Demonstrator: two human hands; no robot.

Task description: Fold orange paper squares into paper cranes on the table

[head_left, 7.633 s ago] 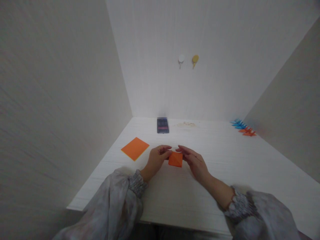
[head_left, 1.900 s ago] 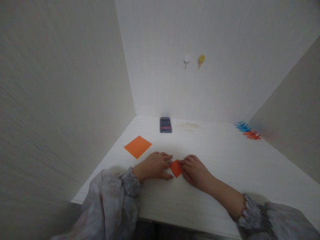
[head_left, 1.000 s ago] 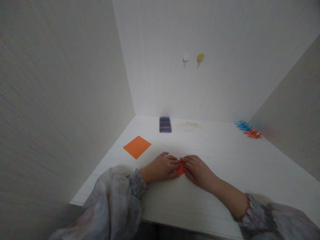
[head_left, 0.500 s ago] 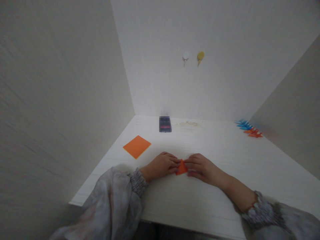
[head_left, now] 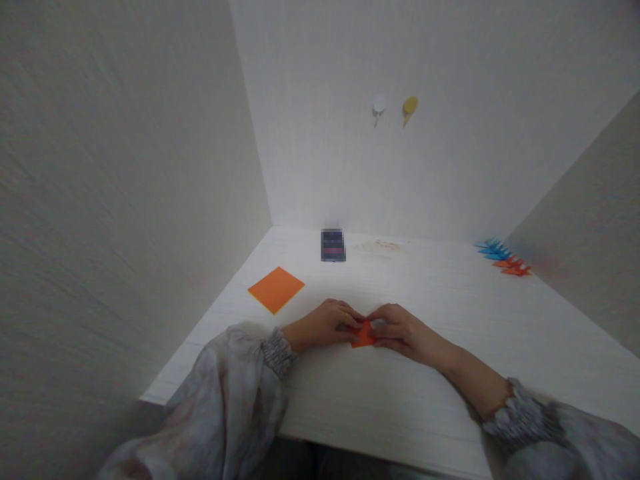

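Observation:
A small piece of folded orange paper (head_left: 363,335) lies on the white table (head_left: 380,407) between my two hands. From the left, my left hand (head_left: 331,325) has its fingers closed on the paper's left side. My right hand (head_left: 403,331) pinches the paper's right side and top, its fingertips close to those of the left. The fingers cover much of the paper, so its full folded shape is hidden. To the left of my hands, a flat square sheet of orange paper (head_left: 276,291) with a thin yellow edge lies untouched.
At the back stands a dark, blurred-out object (head_left: 333,245), beside a tan stain (head_left: 380,247) on the table. Several folded blue paper figures (head_left: 495,250) and orange ones (head_left: 514,265) line the right edge. White (head_left: 379,105) and yellow hooks (head_left: 410,107) hang on the back wall.
My fingers have drawn closer together over the folded paper, and both hands now cover more of its top. The whole view has shifted slightly.

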